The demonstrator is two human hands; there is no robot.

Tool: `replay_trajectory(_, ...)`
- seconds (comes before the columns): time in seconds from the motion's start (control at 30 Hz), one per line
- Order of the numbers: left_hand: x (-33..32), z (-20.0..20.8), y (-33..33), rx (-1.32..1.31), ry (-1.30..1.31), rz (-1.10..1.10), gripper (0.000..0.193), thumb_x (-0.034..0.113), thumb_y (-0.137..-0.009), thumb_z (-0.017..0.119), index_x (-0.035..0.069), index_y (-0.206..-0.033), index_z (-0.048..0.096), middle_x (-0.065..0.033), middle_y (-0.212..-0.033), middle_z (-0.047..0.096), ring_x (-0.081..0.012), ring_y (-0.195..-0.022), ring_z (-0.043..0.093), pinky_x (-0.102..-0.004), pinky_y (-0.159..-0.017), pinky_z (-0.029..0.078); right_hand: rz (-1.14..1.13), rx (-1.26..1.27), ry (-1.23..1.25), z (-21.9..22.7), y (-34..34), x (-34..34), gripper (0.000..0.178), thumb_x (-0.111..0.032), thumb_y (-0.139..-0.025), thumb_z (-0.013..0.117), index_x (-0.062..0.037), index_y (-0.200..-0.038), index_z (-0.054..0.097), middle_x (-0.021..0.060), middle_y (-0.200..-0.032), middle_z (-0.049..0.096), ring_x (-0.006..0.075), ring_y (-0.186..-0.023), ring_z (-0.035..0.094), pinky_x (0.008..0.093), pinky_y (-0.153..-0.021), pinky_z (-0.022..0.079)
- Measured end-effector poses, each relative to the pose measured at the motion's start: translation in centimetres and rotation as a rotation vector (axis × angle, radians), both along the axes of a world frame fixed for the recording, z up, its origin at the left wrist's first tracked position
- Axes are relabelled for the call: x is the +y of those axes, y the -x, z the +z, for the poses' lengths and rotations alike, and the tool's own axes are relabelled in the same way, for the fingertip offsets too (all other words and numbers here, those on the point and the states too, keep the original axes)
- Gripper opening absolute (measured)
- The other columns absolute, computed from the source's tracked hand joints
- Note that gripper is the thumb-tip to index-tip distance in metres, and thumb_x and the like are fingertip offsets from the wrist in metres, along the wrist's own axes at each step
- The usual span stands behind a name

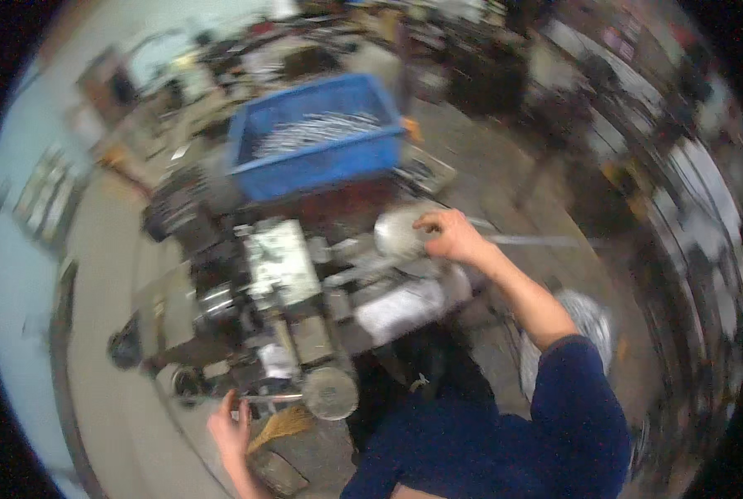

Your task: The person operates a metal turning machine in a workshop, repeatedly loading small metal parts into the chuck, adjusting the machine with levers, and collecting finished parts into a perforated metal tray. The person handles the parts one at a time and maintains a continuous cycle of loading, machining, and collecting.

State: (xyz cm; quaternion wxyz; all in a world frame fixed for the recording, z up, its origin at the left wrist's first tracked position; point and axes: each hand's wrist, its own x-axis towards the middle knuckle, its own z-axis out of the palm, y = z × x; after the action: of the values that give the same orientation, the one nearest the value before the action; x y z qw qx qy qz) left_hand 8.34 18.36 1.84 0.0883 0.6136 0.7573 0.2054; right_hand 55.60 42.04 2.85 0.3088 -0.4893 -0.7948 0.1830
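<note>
A machine with a pale flat metal plate (282, 262) stands in front of me, blurred by motion. My right hand (453, 235) is at the right edge of a round silvery metal disc (399, 233), its fingers curled over the rim. Lower left, my left hand (230, 426) has its fingers apart, close to the end of a thin metal rod (272, 398). I cannot tell whether they touch. That rod runs to a second round metal disc (330, 393) at the machine's near end. White paper or cloth (400, 311) lies on the machine between me and the right-hand disc.
Behind the machine sits a blue plastic bin (317, 172) holding many thin metal pieces. A straw broom (282, 427) lies low beside my left hand. Silvery coiled material (584, 320) is under my right arm. Cluttered racks (679, 191) line the right side.
</note>
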Motion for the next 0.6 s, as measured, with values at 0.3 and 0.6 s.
replay_trajectory(0.3, 8.1, -7.1, -3.9, -0.394, 0.314, -0.020, 0.018, 0.016, -0.079, 0.061, -0.001, -0.085, 0.061, -0.0084, -0.070, 0.060, -0.0140, -0.065, 0.055, -0.0292, -0.060, 0.044, -0.882, -0.351, 0.312, -11.8, -25.7, -26.6, 0.025, -0.022, -0.056, 0.061, -0.0060, -0.075, 0.066, 0.0158, -0.078, 0.063, 0.0321, -0.074, 0.061, 0.0383, -0.067, 0.050)
replay_trajectory(0.6, 6.9, -9.9, -0.5, -0.193, 0.221, 0.028, 0.025, 0.017, -0.079, 0.061, -0.002, -0.094, 0.061, -0.0132, -0.080, 0.064, -0.0197, -0.072, 0.060, -0.0312, -0.068, 0.046, -1.059, -0.599, 0.675, -19.5, -25.8, -29.7, 0.024, -0.026, -0.063, 0.062, -0.0056, -0.074, 0.066, 0.0190, -0.079, 0.062, 0.0329, -0.076, 0.061, 0.0399, -0.071, 0.050)
